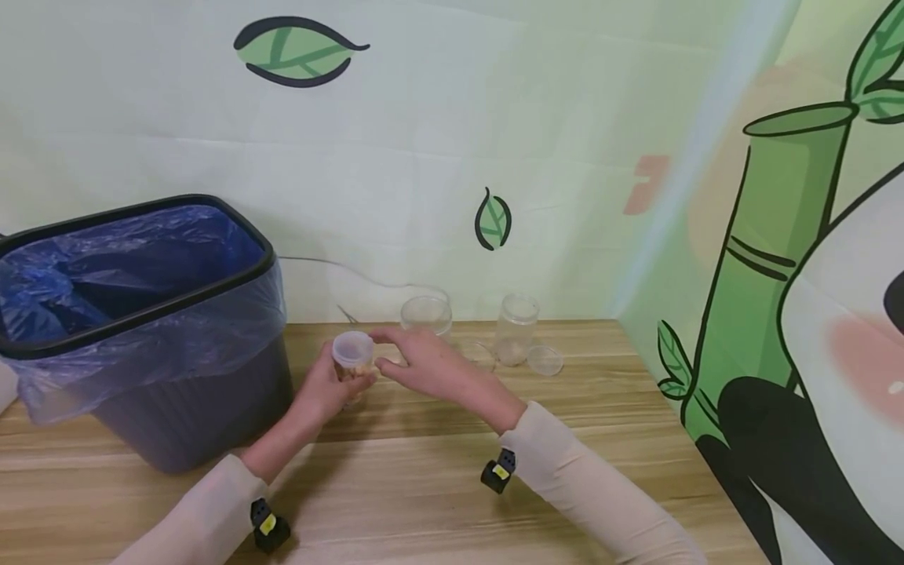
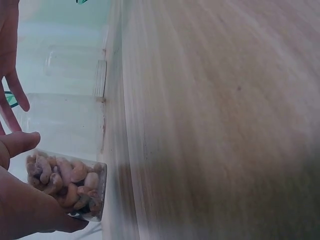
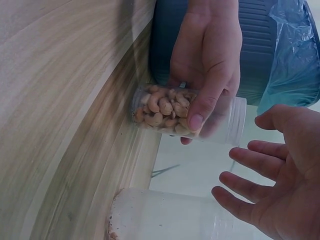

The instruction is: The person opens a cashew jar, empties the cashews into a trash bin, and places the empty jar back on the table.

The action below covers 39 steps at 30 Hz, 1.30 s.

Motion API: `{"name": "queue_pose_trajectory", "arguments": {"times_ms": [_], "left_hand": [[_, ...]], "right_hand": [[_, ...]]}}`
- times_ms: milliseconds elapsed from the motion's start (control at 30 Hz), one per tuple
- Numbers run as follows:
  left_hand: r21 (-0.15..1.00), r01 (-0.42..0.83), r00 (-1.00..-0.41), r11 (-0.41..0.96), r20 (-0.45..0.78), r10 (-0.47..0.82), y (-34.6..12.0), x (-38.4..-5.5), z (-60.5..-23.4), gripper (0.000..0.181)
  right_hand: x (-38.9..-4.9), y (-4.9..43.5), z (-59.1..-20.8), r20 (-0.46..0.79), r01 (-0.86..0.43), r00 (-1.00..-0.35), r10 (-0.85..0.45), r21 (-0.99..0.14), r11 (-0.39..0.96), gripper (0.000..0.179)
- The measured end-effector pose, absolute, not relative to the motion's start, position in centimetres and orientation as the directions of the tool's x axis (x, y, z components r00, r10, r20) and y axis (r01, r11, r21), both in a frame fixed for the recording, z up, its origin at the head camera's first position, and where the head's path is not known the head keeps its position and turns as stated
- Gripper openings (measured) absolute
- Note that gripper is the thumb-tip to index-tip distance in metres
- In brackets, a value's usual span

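My left hand [image 1: 319, 394] grips a small clear plastic jar [image 1: 353, 350] around its side, holding it upright close to the table. Through its wall in the right wrist view, cashews [image 3: 162, 109] fill the lower part, and the thumb presses across the front. The jar's translucent top faces up in the head view. Just to the right of that top is my right hand [image 1: 432, 366], its fingers spread and apart from each other, with nothing held. In the right wrist view, the right fingertips [image 3: 235, 152] point toward the jar's top end.
On the left stands a dark bin [image 1: 198, 416] lined with a blue plastic bag [image 1: 141, 329]. Behind the right hand are a wide clear jar [image 1: 426, 311], a taller clear jar [image 1: 517, 329] and a round clear lid [image 1: 545, 361]. A printed backdrop [image 1: 395, 157] rises behind the wooden table [image 1: 395, 486].
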<state>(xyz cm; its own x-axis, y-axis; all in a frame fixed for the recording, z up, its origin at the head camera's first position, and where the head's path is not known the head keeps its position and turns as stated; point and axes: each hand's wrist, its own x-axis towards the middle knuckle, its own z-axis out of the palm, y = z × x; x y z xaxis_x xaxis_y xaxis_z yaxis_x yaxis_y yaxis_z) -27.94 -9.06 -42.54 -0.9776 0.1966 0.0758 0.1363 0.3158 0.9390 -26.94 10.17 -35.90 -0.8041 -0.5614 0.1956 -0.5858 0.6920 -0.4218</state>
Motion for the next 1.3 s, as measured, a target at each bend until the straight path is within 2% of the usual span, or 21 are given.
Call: {"name": "queue_pose_trajectory", "arguments": {"times_ms": [400, 667, 867, 1000, 1300], "left_hand": [[0.937, 0.189, -0.964, 0.293, 0.119, 0.239, -8.8, -27.4, -42.8, 0.062], [0.871, 0.309, -0.926, 0.383, 0.184, 0.33, -8.6, -27.1, -42.2, 0.058], [0.843, 0.305, -0.924, 0.443, 0.149, 0.352, -8.3, -26.9, -41.9, 0.054], [0.821, 0.339, -0.914, 0.459, 0.171, 0.369, -8.2, -26.7, -42.0, 0.053], [0.84, 0.337, -0.906, 0.426, 0.165, 0.391, -8.6, -26.8, -42.1, 0.054]], "right_hand": [[-26.8, 9.8, -36.0, 0.177, -0.579, -0.808, -0.561, -0.411, 0.704, 0.048], [-26.3, 9.7, -35.8, 0.153, -0.517, -0.853, -0.499, -0.374, 0.77, 0.054], [-26.2, 9.8, -36.1, 0.135, -0.462, -0.885, -0.446, -0.372, 0.805, 0.056], [-26.3, 9.8, -36.4, 0.133, -0.431, -0.901, -0.413, -0.386, 0.816, 0.053], [-26.3, 9.9, -36.5, 0.203, -0.482, -0.876, -0.438, -0.361, 0.798, 0.045]]}}
